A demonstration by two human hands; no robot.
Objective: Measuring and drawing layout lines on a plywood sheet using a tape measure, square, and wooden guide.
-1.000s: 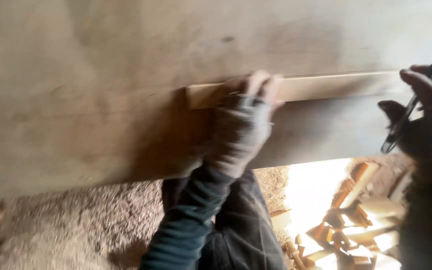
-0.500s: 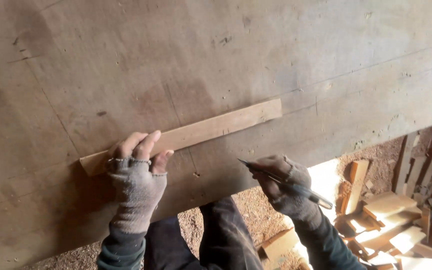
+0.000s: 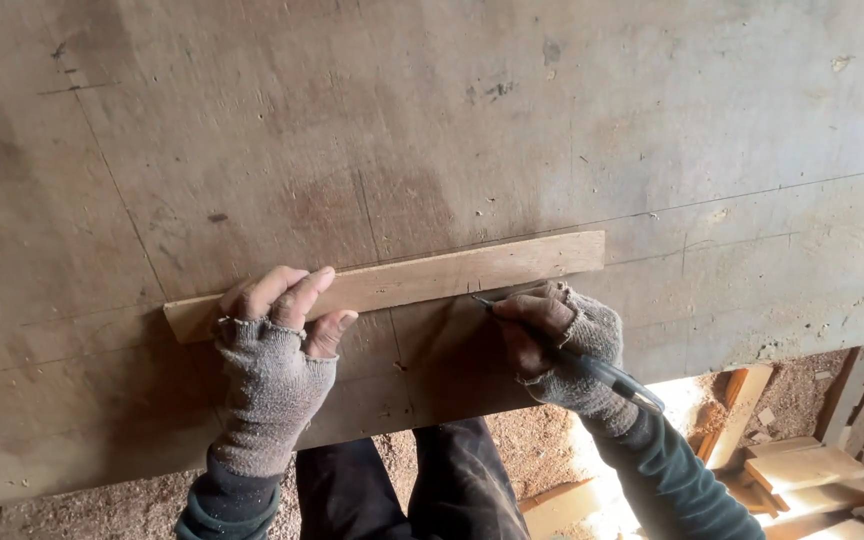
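Worn plywood sheet (image 3: 512, 130) (sawdust below). Wooden strip (image 3: 402, 283) now pinned by left hand (image 3: 272, 350); right hand (image 3: 557, 340), gripping pen (image 3: 572, 358), moved in to strip's edge, marking.

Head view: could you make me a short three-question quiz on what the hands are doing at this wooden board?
1. True or false: the left hand presses the wood strip flat against the board.
2. What does the right hand hold? A) a hammer B) a pen C) a saw
3. Fill in: the pen tip meets the strip along its ____ edge.

Key: 1 true; 2 B; 3 lower. Both hands wear fingerless knit gloves, and offcuts lie on the sawdust floor below the board.
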